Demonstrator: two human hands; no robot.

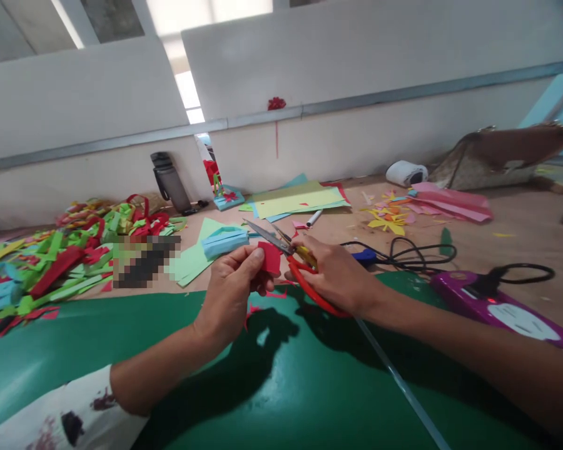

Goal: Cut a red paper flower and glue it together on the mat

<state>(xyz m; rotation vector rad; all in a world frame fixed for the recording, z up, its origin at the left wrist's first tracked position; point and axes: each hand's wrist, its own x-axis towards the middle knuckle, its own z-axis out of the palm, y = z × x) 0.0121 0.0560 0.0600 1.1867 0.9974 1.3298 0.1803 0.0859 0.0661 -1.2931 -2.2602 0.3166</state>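
Note:
Between the thumb and fingers of my left hand is a small piece of red paper. My right hand is closed around a pair of scissors with red-orange handles. Their blades point up and left, parted a little, just behind and above the paper's top edge. Something yellow also shows in the right hand's grip; I cannot make out what it is. Red paper scraps lie on the green mat below my hands. A clear, thin stick extends from under my right hand toward the front edge.
Cut paper strips heap up at left, near a dark bottle. Coloured sheets, a folded blue paper and a marker lie ahead. At right are a purple power strip, black cable and handbag.

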